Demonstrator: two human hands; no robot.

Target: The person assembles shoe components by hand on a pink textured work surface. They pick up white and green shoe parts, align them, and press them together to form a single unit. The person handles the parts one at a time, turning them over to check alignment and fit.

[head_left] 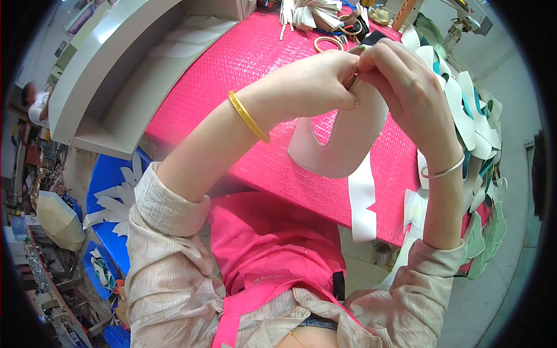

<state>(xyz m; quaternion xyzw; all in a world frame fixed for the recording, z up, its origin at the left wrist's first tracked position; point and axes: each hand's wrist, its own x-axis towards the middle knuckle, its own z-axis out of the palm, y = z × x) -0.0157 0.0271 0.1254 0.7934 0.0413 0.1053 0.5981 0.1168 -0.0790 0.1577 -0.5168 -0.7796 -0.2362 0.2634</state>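
A white shoe upper (333,156) with a curved cut-out hangs above the pink table covering, its wide end toward me. My left hand (331,81) is closed on its far end, wearing a gold bangle on the wrist. Beside it my right hand (409,87) is closed too, thumb and fingers pinched at the same edge. The fingertips of both hands meet there, and they partly hide what they grip. Just beyond my right fingers shows a small black object (374,38); I cannot tell whether it is held.
White strips (361,200) lie at the table's front edge. White and green cut pieces (467,110) are piled along the right. At the back are bundled pale strips (310,14) and a tape roll (328,44). A grey shelf unit (125,81) stands left, above a blue bin (107,226) of scraps.
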